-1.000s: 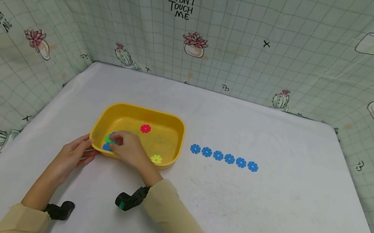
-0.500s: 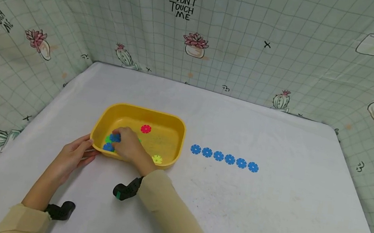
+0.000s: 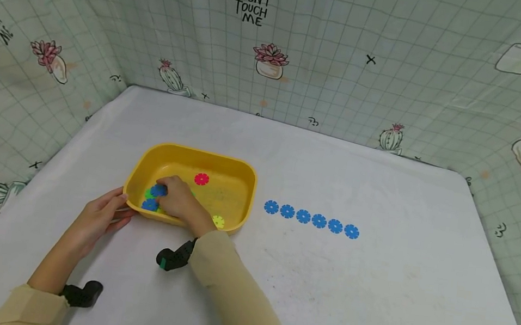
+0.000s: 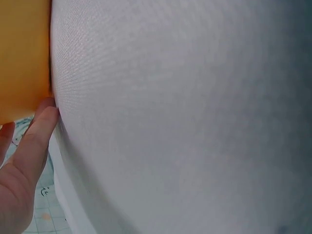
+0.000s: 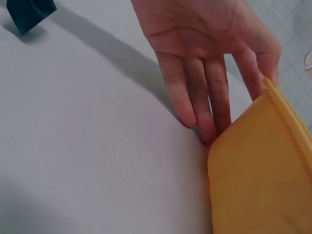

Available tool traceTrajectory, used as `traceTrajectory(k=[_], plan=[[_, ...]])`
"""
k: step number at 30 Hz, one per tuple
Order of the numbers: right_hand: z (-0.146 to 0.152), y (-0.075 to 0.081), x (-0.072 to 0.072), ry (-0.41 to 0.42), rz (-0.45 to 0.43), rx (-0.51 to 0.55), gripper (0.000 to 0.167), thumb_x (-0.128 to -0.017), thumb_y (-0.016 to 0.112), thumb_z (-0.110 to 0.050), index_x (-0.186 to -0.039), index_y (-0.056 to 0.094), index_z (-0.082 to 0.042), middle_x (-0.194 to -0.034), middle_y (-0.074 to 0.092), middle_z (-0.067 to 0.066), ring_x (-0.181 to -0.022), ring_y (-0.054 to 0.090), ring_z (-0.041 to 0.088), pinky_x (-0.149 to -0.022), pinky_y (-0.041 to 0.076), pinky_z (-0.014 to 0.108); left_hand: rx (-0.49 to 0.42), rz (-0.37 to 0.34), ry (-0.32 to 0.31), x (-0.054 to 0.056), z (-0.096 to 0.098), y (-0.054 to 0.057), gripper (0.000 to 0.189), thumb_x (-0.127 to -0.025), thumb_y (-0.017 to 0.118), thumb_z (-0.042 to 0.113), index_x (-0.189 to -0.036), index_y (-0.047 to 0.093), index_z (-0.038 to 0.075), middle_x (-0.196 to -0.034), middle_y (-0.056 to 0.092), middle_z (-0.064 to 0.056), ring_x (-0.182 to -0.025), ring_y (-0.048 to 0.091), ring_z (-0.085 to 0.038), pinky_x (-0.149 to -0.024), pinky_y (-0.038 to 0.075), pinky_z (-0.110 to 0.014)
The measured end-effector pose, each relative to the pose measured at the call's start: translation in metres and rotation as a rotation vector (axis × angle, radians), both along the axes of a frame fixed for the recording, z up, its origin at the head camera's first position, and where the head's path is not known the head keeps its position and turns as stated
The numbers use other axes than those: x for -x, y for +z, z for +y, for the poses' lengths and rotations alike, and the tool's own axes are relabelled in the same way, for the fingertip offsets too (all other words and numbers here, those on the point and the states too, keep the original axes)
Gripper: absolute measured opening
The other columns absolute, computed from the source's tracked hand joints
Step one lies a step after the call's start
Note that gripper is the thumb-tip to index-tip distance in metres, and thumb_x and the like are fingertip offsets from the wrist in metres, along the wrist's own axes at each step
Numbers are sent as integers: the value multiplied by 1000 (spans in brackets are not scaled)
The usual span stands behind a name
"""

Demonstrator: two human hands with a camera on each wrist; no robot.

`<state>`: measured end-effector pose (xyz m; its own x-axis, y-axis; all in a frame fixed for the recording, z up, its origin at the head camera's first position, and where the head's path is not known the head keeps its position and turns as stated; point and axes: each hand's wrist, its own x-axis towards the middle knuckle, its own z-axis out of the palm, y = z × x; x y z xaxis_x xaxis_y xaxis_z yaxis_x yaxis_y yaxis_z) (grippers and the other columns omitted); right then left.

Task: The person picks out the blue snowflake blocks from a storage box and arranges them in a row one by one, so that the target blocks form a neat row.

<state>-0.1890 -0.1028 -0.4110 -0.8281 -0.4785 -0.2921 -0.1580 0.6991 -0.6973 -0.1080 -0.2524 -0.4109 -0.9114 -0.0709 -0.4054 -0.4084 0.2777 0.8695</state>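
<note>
In the head view my right hand [image 3: 179, 198] reaches over the near wall into a yellow plastic tray [image 3: 240, 168]. Its thumb and forefinger pinch a blue snowflake-shaped disc [image 3: 158, 190], partly hidden by the fingers. Another blue disc [image 3: 150, 204] lies just below, and a green disc [image 3: 149, 193] peeks out beside them. My left hand [image 3: 100, 213] grips the tray's near left corner. The right wrist view shows that left hand [image 5: 200, 58] with the thumb on the rim and the other fingers along the outer wall.
Inside the tray lie a red disc [image 3: 201, 179] and a yellow-green disc [image 3: 218, 222]. To its right, several blue discs [image 3: 303, 216] form a row on the white tabletop [image 3: 371, 298]. A patterned curtain [image 3: 320, 82] hangs behind and at both sides.
My right hand has shifted slightly left and forward within the tray, and the blue disc shows more clearly at its fingertips. My left hand keeps its place at the corner.
</note>
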Motion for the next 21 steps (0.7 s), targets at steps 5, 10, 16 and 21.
traceTrajectory(k=[5,10,16,21], plan=[[0,-3,3,-8,-23,26,36,-94,55,-16,-129,55,-13,-125,51,1,-103,48,12,-97,42,18,-7,3,-13,0,-1,0,63,-100,30,40,-149,14,4,-139,36,-31,-85,55,12,-82,51,-13],[0,-2,4,33,6,-16,33,-95,53,-17,-127,58,-16,-125,50,0,-101,48,12,-93,43,17,-16,4,-15,0,-1,1,63,-101,30,40,-149,13,4,-140,35,-31,-86,55,13,-82,52,-13],[-1,0,3,79,25,-73,29,-96,51,-20,-122,63,-19,-124,48,-2,-106,47,12,-93,43,17,-16,6,-12,0,0,2,62,-101,29,39,-149,13,3,-139,35,-31,-85,54,13,-81,51,-12],[-1,-2,2,50,-13,-24,21,-93,56,-19,-110,70,-16,-112,53,-4,-97,49,8,-89,44,15,-4,-2,-18,-1,0,2,62,-101,29,39,-149,14,3,-139,36,-30,-86,54,12,-81,51,-12]])
